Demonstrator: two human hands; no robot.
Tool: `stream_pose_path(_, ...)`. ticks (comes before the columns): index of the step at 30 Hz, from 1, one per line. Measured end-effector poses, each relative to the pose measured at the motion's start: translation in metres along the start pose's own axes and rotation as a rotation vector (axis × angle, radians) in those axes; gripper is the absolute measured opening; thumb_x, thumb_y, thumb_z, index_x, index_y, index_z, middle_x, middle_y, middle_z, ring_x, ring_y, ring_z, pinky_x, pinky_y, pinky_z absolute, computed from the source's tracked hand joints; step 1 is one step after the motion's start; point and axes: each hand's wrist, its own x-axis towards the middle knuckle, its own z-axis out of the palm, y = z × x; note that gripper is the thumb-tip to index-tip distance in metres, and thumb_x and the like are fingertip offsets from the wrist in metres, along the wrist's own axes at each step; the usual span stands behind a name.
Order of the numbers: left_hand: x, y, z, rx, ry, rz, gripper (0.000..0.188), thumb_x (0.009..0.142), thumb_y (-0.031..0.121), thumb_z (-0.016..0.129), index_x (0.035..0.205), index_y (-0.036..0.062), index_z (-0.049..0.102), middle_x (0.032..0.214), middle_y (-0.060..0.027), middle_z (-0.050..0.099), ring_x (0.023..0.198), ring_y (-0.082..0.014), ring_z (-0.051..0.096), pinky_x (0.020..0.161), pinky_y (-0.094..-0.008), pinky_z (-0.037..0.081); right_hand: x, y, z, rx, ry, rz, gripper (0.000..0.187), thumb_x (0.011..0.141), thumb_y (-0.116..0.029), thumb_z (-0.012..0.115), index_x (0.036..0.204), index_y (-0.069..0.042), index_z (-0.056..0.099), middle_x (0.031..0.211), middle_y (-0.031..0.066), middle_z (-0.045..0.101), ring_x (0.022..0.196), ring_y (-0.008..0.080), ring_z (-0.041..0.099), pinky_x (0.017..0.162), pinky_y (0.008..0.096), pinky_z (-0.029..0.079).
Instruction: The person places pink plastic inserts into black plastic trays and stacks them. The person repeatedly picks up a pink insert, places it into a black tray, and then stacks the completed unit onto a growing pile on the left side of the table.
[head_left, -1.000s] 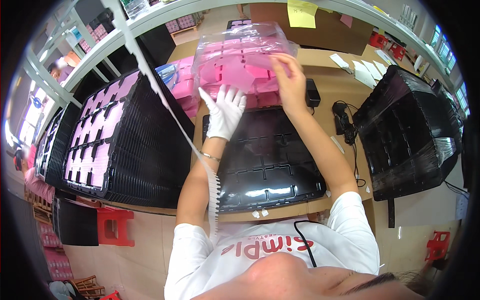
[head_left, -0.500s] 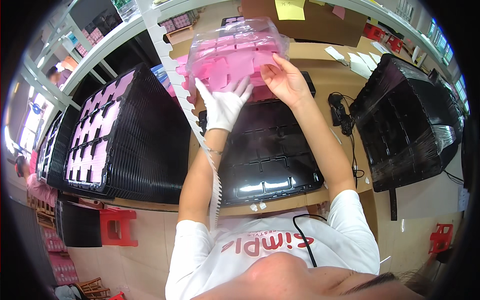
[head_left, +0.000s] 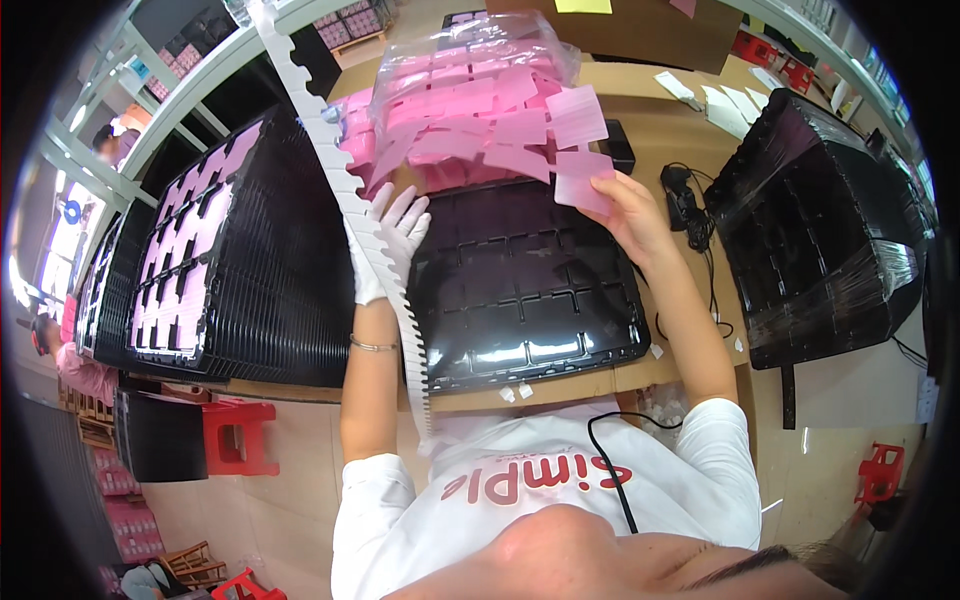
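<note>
My right hand (head_left: 634,215), bare, pinches a thin pink sheet (head_left: 578,180) between thumb and fingers, above the far right corner of a black moulded tray (head_left: 525,290). Another pink sheet (head_left: 577,117) stands out just beyond it. Many more pink pieces (head_left: 465,130) lie loosely at the tray's far edge, partly inside a clear plastic bag (head_left: 480,45). In a white glove, my left hand (head_left: 392,235) has its fingers spread and seems to hold nothing. It is over the tray's left edge, partly covered by a white toothed strip (head_left: 365,228).
To the left rises a tall stack of black trays (head_left: 270,270) with pink pieces in the outermost one. Wrapped black trays (head_left: 820,240) stand at the right. A black adapter with cables (head_left: 685,200) and white paper slips (head_left: 727,112) lie on the brown tabletop (head_left: 650,90).
My right hand has come nearer and right, now holding a pink sheet. My left hand has drawn back leftward from the pink pieces, which are now spread toward the tray.
</note>
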Motion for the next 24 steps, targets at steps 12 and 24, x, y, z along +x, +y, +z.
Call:
stream_pose_path(12, -0.047, -0.003, -0.034, 0.745, 0.187, -0.252, 0.027, 0.085, 0.029, 0.075, 0.094, 0.0053, 0.065, 0.074, 0.002, 0.056, 0.05, -0.0067, 0.049, 0.049, -0.0201, 0.039, -0.079, 0.041, -0.035, -0.414, 0.214, 0.055, 0.02, 0.089, -0.022, 0.069, 0.091, -0.002, 0.068, 0.09, 0.0004, 0.063, 0.08, 0.0087, 0.055, 0.073, 0.0229, 0.043)
stream_pose_path(24, -0.147, 0.003, -0.015, 1.383, 0.322, -0.46, 0.04, 0.087, 0.038, 0.073, 0.078, -0.0009, 0.068, 0.066, -0.0001, 0.061, 0.059, -0.0053, 0.051, 0.058, -0.0243, 0.043, -0.139, 0.08, -0.042, -1.236, 0.349, -0.214, 0.025, 0.073, -0.022, 0.081, 0.068, -0.004, 0.064, 0.073, 0.0047, 0.048, 0.081, 0.0221, 0.044, 0.071, 0.0341, 0.037)
